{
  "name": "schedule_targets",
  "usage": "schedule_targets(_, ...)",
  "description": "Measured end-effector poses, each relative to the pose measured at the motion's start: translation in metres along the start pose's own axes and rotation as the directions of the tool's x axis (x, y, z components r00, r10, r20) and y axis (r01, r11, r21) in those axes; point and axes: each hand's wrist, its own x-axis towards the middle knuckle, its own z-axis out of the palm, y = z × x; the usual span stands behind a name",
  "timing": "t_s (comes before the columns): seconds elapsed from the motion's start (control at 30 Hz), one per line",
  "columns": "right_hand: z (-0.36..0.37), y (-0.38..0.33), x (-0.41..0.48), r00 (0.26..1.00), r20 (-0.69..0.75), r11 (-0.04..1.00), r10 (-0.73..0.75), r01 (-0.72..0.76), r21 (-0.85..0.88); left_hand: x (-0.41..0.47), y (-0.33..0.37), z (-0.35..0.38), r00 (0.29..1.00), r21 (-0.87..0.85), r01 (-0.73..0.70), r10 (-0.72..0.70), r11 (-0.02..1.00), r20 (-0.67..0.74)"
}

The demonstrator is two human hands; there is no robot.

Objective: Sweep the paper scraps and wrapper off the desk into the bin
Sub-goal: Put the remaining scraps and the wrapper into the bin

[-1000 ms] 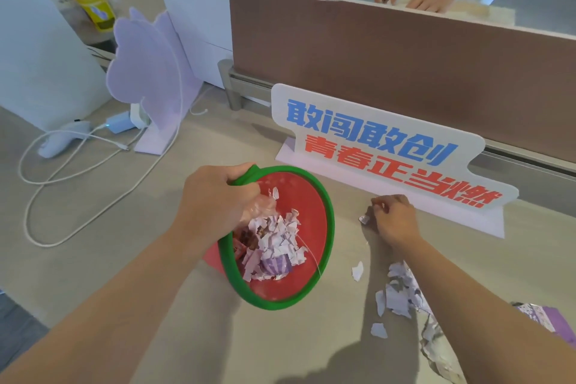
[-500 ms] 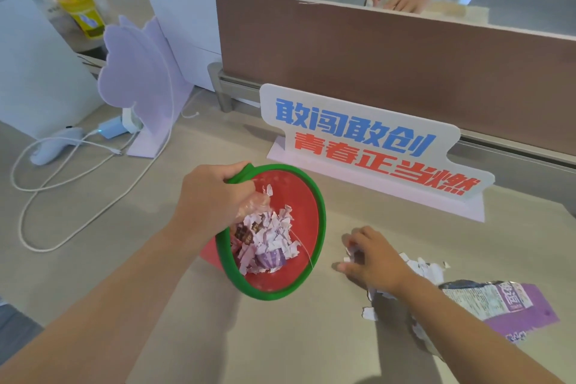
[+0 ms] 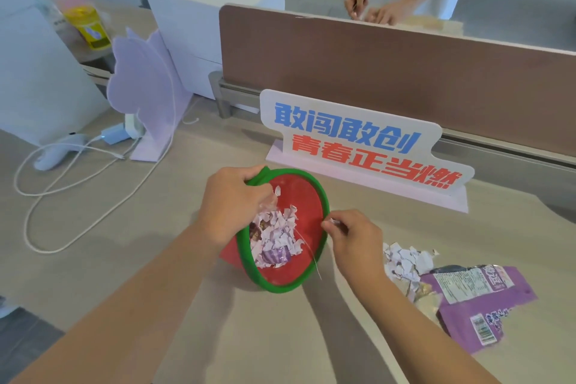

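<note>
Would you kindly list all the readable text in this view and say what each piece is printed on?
"敢闯敢创" in blue, on the white desk sign.
"青春正当燃" in red, on the same sign, below.
Purple wrapper: print and barcode too blurred to read.
Yellow bottle: label too small to read.

A: so what kind of place is this? someone's home?

B: nah, open-plan office. Long pale desk with a brown divider screen along the far edge, and another person's hands busy at the desk beyond it.

A: anything else?

B: yeah, a slogan sign in blue and red Chinese lettering just in front of the screen, a white drawer cabinet far left, and a white charging cable looping across the left.
</note>
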Motion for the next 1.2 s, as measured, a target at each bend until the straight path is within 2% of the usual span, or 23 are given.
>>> schedule_targets(0.07, 0.01, -0.033, -0.001, 0.995, 0.085, 0.998, -0.053, 0.05, 0.032, -0.001, 0.001, 0.001, 1.0, 0.013, -0.016, 0.016, 1.0, 0.006)
schedule_targets(0.17, 0.026, -0.051, 0.0, 0.968, 0.25, 0.997, -0.031, 0.048, -0.062, -0.006, 0.006, 0.004, 0.999, 0.056, -0.024, 0.023, 0.998, 0.023)
schedule_targets(0.37, 0.001, -0.042, -0.018, 0.974, 0.225, 1.0, -0.005, 0.003, 0.008, -0.009, 0.015, 0.016, 0.997, 0.134, -0.041, 0.031, 0.99, 0.072)
schedule_targets(0.43, -0.01, -0.029, -0.023, 0.99, 0.14, 1.0, 0.025, -0.025, 0.001, -0.01, 0.018, 0.022, 0.994, 0.163, -0.065, 0.05, 0.984, 0.095)
schedule_targets(0.53, -0.026, 0.011, -0.036, 0.992, -0.103, 0.997, 0.069, -0.072, -0.024, -0.012, 0.022, 0.031, 0.991, 0.194, -0.098, 0.079, 0.976, 0.105)
schedule_targets(0.57, -0.029, 0.028, -0.043, 0.987, -0.125, 0.991, 0.105, -0.114, -0.068, -0.013, 0.023, 0.032, 0.992, 0.2, -0.096, 0.078, 0.975, 0.099)
schedule_targets(0.63, -0.029, 0.065, -0.059, 0.981, -0.073, 0.948, 0.179, -0.191, -0.252, -0.013, 0.023, 0.034, 0.993, 0.211, -0.094, 0.075, 0.973, 0.096)
schedule_targets(0.73, -0.023, 0.11, -0.076, 0.97, 0.082, 0.826, 0.229, -0.149, -0.544, -0.012, 0.021, 0.036, 0.991, 0.195, -0.085, 0.063, 0.977, 0.114)
schedule_targets(0.93, -0.021, 0.136, -0.034, 0.95, 0.123, 0.754, 0.287, -0.145, -0.641, -0.01, 0.015, 0.035, 0.995, 0.147, -0.066, 0.054, 0.987, 0.083)
schedule_targets(1.03, -0.015, 0.142, -0.026, 0.976, 0.174, 0.774, 0.128, 0.012, -0.633, -0.011, 0.01, 0.037, 0.996, 0.145, -0.073, 0.064, 0.987, 0.068)
schedule_targets(1.13, -0.012, 0.141, -0.026, 0.994, 0.095, 0.825, -0.059, 0.102, -0.557, -0.011, 0.009, 0.04, 0.998, 0.15, -0.038, 0.029, 0.988, 0.062)
schedule_targets(1.2, -0.01, 0.143, -0.026, 0.98, 0.128, 0.812, -0.154, 0.199, -0.548, -0.01, 0.008, 0.04, 0.999, 0.149, -0.021, 0.015, 0.989, 0.043)
